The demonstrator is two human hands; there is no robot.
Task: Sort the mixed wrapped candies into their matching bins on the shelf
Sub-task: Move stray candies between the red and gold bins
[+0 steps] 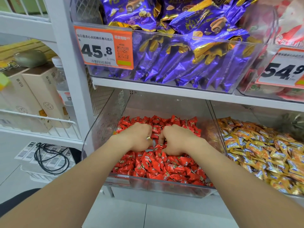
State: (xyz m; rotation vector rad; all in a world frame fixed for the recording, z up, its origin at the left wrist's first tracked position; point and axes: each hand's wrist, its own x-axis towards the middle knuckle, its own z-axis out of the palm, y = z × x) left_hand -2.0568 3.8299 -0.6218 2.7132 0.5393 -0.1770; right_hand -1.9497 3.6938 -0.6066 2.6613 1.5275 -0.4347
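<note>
Head view.

Left hand (138, 137): lowered palm-down onto the red candies (164, 165) near the middle of the clear bin (92, 134), closer to its rear wall than to its front edge. Fingers curled downward, tips buried in the wrappers. Ring (148, 138) visible on one finger. Grasp not determinable: cannot tell whether any piece is pinched or the fingers merely dig into the heap.

Right hand (177, 140): just beside the left, also palm-down on the red candies, knuckles raised, fingers bent inward toward the left hand. Fingertips hidden among the wrappers; cannot tell whether anything is held. A few red pieces lying between the two hands, touching both.

Red candies: filling the bin from left wall to right wall, heaped up to the front edge, on the lower level of the shelf (164, 89).

Yellow candies (263, 148): in the neighbouring bin (238, 111), past the right wall.

Purple packs (189, 63): in the upper bin (82, 12) on the level above, with an orange price tag (103, 46) fixed at its front left corner.
</note>
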